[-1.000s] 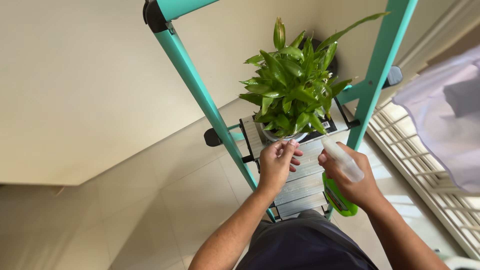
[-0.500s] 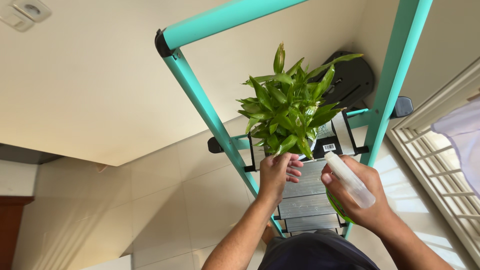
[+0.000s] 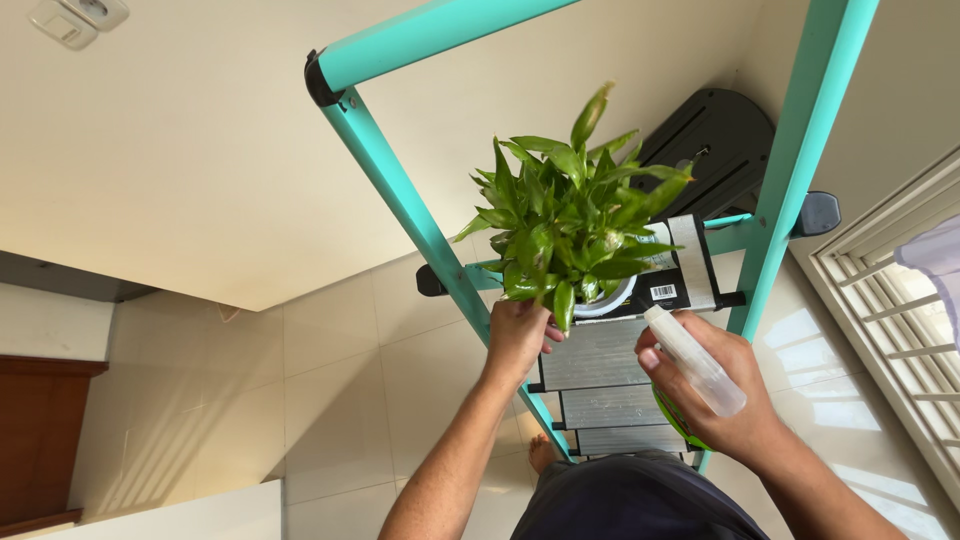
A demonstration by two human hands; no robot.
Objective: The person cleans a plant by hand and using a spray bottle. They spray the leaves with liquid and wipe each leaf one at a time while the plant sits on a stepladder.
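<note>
Left hand [image 3: 517, 334] is wrapped around the base of the leafy green potted plant [image 3: 568, 232], gripping right at the rim of its round white pot [image 3: 607, 297], fingers curled shut on it under the lowest leaves. Biggest thing around is the turquoise metal step ladder with grey ribbed treads [image 3: 400, 200]: its rails run from 11 o'clock down to 6 and again up the 1 o'clock side, with the top bar crossing at 12. Plant sits pretty much dead centre, over the ladder's black-edged top platform [image 3: 690, 270], and I honestly can't tell whether the pot is resting on it or just lifted clear. Behind it at 1 o'clock there's a black plastic tray top [image 3: 715, 140].

Right hand [image 3: 725, 405] is down at 4 o'clock, closed tight around a lime green spray bottle with a clear frosted nozzle head [image 3: 693, 362], nozzle angled up toward the pot and just beside it, not touching. Cream floor tiles [image 3: 330, 400] fill the 8 o'clock side, and a white window grille [image 3: 890, 320] sits at 3.
</note>
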